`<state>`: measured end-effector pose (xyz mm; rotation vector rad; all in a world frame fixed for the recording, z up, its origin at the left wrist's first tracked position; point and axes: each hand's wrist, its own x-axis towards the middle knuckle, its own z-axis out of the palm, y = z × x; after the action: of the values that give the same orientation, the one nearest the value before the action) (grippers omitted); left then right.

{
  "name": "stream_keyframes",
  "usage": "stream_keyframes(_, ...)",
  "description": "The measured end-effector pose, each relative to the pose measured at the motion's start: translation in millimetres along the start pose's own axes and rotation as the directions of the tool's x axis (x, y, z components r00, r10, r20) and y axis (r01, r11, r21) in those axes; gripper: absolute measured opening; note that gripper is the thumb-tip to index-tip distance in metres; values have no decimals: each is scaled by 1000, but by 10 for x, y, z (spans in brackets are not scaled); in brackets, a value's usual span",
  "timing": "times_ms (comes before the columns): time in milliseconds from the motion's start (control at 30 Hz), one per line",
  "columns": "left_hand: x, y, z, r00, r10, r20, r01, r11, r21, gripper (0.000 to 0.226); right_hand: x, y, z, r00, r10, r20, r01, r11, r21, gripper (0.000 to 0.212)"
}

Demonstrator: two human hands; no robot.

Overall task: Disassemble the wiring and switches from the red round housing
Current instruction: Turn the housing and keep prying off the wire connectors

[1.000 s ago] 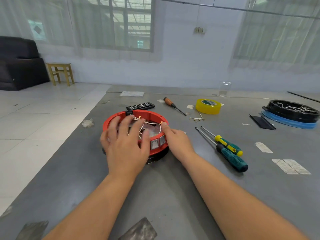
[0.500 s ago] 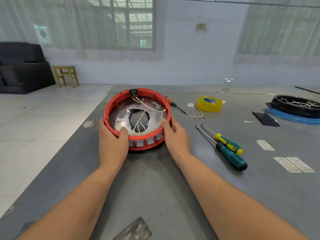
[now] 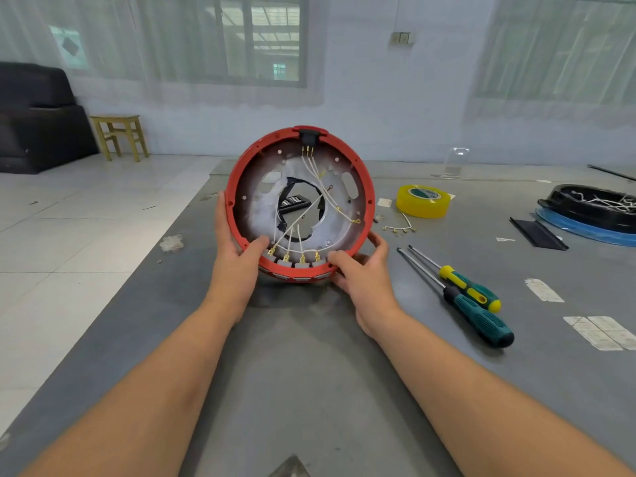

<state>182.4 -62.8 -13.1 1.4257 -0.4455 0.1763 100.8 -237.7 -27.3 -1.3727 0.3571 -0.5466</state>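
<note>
A: Over the grey table, the red housing stands tilted up on its lower edge, open side facing the camera.

B: And both hands are on it. The left hand curls round the lower left rim, thumb hooked inside. The right hand grips the lower right rim, thumb over the edge.

A: Inside, white wires fan from a black plug at the top down to a row of switches along the bottom, brass clips showing.

B: Something dark shows through the centre hole, possibly a small case; hard to tell.

A: Right of the housing lie two screwdrivers side by side, with a yellow tape roll beyond them and a loose bit of wire between.

B: Far right, a black ring on a blue base holds more wires.
</note>
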Motion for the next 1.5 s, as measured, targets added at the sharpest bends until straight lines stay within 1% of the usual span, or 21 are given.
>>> stream_keyframes(33, -2, -2, 8, 999, -47, 5, 48, 990, -135, 92, 6, -12, 4, 1000, 7, -2, -7, 1000, 5, 100)
stream_keyframes(100, -22, 5, 30, 982, -190, 7, 176, 896, -407, 93, -9, -59, 23, 1000, 25, -14, -25, 1000, 15, 103)
stream_keyframes(167, -55, 22, 19, 935, -352, 33, 303, 751, -586, 90, -37, -95, 27, 999, 46, -19, -45, 997, 65, 88)
stream_keyframes(200, -84, 45, 15, 914, -398, 79, 358, 700, -618, 84, -49, -111, 24, 998, 54, -16, -52, 994, 95, 77)
stream_keyframes(300, -239, 102, 56, 846, -441, 300, 529, 628, -570, 69, -80, -152, 6, 998, 58, 10, -59, 984, 168, 44)
stream_keyframes(433, -417, 106, 143, 754, -444, 484, 655, 564, -503, 72, -98, -135, -9, 998, 26, 57, -34, 988, 153, 33)
stream_keyframes(467, -428, 118, 144, 742, -445, 502, 670, 531, -519, 70, -110, -121, -6, 998, 2, 66, -10, 993, 118, 34)
stream_keyframes(533, -419, 132, 118, 726, -493, 480, 687, 479, -547, 67, -142, -98, -9, 994, -47, 102, 45, 999, 21, 51)
stream_keyframes(600, -399, 124, 88, 722, -527, 449, 687, 469, -555, 64, -169, -79, -20, 987, -75, 143, 82, 996, -46, 63)
stream_keyframes(767, -390, 111, 94, 763, -507, 400, 641, 514, -570, 61, -176, -83, -36, 973, -126, 194, 173, 953, -247, 52)
stream_keyframes(833, -368, 105, 96, 798, -488, 355, 597, 551, -584, 55, -204, -143, -92, 951, -185, 247, 283, 845, -453, 57)
stream_keyframes(867, -359, 105, 93, 811, -479, 335, 577, 566, -589, 52, -204, -163, -148, 937, -219, 272, 341, 738, -582, 62)
stream_keyframes(933, -342, 103, 77, 825, -476, 306, 555, 577, -599, 49, -175, -207, -300, 919, -290, 268, 373, 417, -829, 68)
stream_keyframes(1000, -329, 102, 60, 822, -485, 299, 558, 577, -597, 48, -140, -278, -444, 906, -360, 222, 269, 86, -959, 67)
stream_keyframes(1067, -332, 111, 55, 813, -497, 304, 569, 567, -595, 47, -114, -319, -555, 937, -312, 159, 120, -140, -983, 65)
stream_keyframes(1133, -333, 116, 55, 808, -502, 308, 576, 567, -588, 45, -97, -322, -629, 980, -193, 52, 9, -218, -976, 73)
stream_keyframes(1200, -336, 118, 56, 808, -501, 309, 578, 572, -582, 44, -95, -320, -651, 994, -102, -31, -53, -214, -975, 81)
stream_keyframes(1267, -341, 121, 58, 808, -500, 312, 579, 575, -578, 45, -108, -324, -634, 996, -67, -52, -66, -220, -973, 80)
stream_keyframes(1333, -345, 122, 58, 809, -497, 313, 578, 578, -576, 46, -125, -344, -597, 997, -80, -8, -28, -246, -969, 70)
stream_keyframes(1433, -345, 124, 58, 813, -493, 310, 573, 581, -579, 49, -157, -430, -559, 991, -98, 92, 61, -275, -960, 41)
stream_keyframes(1500, -342, 122, 60, 815, -493, 306, 569, 580, -582, 51, -165, -501, -559, 992, -64, 108, 80, -333, -939, 28)
